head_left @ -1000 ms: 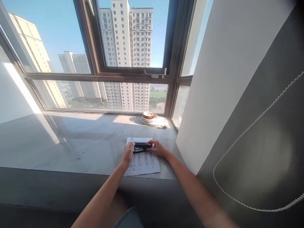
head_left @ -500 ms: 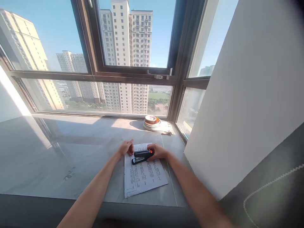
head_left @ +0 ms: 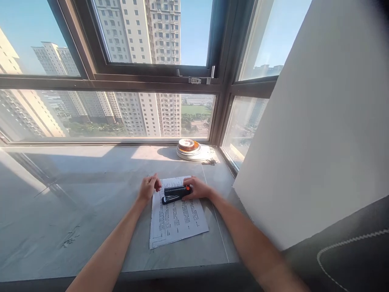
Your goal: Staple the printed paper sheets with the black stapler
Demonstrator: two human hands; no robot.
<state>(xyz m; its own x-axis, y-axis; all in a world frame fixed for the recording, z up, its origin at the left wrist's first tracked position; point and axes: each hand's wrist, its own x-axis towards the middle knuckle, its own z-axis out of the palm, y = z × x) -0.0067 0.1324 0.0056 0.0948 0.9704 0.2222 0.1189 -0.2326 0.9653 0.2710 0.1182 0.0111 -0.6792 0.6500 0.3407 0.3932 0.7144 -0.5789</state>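
A black stapler [head_left: 176, 192] with an orange mark at its rear lies over the printed sheets [head_left: 179, 227], its top arm and base spread apart at the front. My right hand [head_left: 196, 188] is closed round the stapler's rear end from the right. My left hand [head_left: 148, 187] rests by the upper left edge of the sheets, just left of the stapler's front. Its fingers are curled in with the thumb up; whether something small is between them cannot be seen.
White plates stacked with an amber dish [head_left: 189, 149] stand by the window, beside a small bunch of keys or similar [head_left: 209, 162]. Several loose staple-like bits [head_left: 70, 239] lie on the grey sill [head_left: 100, 211] at left. A white wall [head_left: 288, 142] slopes along the right.
The view has tilted down and shifted right, so everything sits further left. My left hand has drawn slightly away from the stapler's front; my right hand still grips the stapler.
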